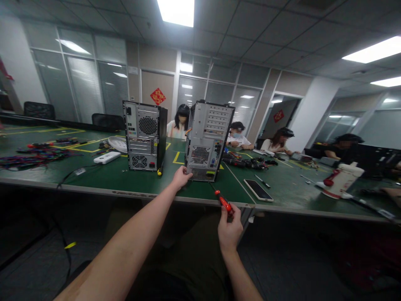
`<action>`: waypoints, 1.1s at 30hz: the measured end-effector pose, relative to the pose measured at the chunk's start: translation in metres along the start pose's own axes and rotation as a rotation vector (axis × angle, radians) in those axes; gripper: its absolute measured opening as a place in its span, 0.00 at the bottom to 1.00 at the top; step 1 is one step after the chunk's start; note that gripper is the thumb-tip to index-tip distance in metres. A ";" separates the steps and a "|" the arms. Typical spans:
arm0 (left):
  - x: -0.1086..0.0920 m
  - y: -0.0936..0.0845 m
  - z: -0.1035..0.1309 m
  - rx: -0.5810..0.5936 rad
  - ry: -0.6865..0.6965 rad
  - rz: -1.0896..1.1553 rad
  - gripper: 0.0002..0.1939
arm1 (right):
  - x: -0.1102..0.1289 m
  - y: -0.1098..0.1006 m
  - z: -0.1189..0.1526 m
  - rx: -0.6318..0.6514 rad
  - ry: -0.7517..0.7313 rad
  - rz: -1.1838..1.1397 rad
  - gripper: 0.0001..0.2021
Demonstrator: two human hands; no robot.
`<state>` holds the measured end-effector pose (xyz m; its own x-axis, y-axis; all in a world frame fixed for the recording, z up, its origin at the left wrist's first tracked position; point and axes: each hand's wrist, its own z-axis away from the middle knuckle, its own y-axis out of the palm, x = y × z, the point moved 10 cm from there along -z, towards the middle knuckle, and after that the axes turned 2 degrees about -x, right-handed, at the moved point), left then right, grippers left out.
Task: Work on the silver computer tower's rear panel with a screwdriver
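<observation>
My right hand (230, 228) is closed round the red and black handle of a screwdriver (223, 200). Its thin shaft points up and left, with the tip near the bottom edge of a computer case (205, 138). That case stands upright, its grey back panel with vents, ports and slots facing me. At its lower left corner is my left hand (181, 178), fingers drawn together; what they grip, if anything, is too small to make out. To the left stands a second computer case (142, 138), also upright with its back towards me.
Bundled cables (34, 156) and a white power strip (107, 157) lie left on the green table (103, 179). A phone (258, 190) and a white container (341, 180) are on the right. A yellow-tipped tool (159, 172) lies by the second case. Several people sit across the table.
</observation>
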<state>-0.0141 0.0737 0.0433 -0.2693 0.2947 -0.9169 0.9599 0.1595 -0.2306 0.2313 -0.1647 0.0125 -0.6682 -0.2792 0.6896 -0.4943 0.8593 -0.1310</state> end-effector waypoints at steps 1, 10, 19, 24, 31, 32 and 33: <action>-0.001 0.000 0.000 0.000 0.004 -0.003 0.11 | -0.002 0.001 0.001 0.004 0.014 0.001 0.23; -0.001 0.000 0.000 0.000 0.002 -0.022 0.11 | 0.021 -0.001 -0.001 -0.017 -0.205 0.027 0.19; 0.001 0.001 -0.002 -0.006 0.016 -0.037 0.11 | 0.001 0.003 0.003 0.013 0.023 -0.032 0.22; 0.001 0.002 -0.003 -0.012 0.023 -0.006 0.12 | -0.004 0.005 0.004 0.040 0.084 -0.044 0.22; -0.004 -0.001 0.002 -0.006 -0.001 -0.003 0.10 | 0.023 0.001 0.001 0.009 -0.213 -0.002 0.20; -0.004 -0.001 0.002 -0.001 -0.007 -0.004 0.10 | 0.025 0.002 0.001 0.010 -0.228 0.009 0.20; -0.003 -0.001 0.003 0.004 -0.013 -0.005 0.10 | 0.025 0.002 0.001 0.007 -0.228 0.018 0.20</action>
<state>-0.0140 0.0701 0.0456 -0.2734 0.2811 -0.9199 0.9587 0.1569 -0.2370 0.2129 -0.1708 0.0290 -0.7849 -0.3540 0.5085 -0.4844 0.8623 -0.1474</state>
